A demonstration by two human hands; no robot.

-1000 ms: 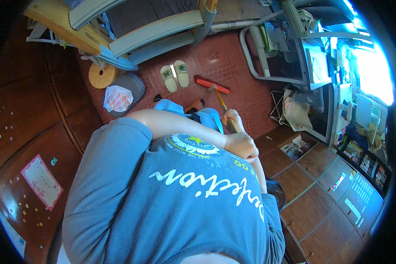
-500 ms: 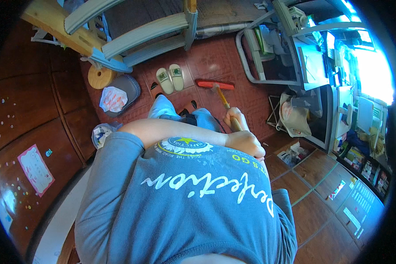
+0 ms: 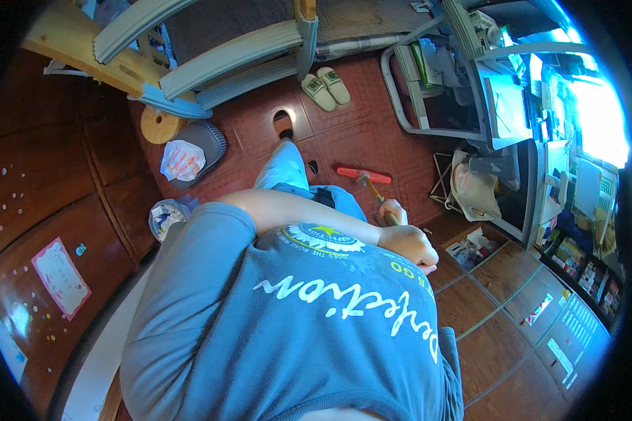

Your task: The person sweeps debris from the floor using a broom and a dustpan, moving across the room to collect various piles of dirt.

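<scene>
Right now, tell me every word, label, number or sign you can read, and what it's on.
Grey-blue T-shirt: large white script, smaller yellow lettering, round star emblem; wording not copied here.
Pink-edged paper at left: too small to read.
Pale slippers: green patches, too small to read.
Pale chart at right: too small to read.
Red-headed tool: no lettering visible.

A home, seemingly a bedroom: ladder (image 3: 232,55) beside what looks like a bed (image 3: 365,21) at upper centre, pale slippers (image 3: 319,92) on red tiled floor (image 3: 358,133), sticker-dotted wooden cabinet doors (image 3: 42,189) at left, bright window (image 3: 604,119) at right.
</scene>
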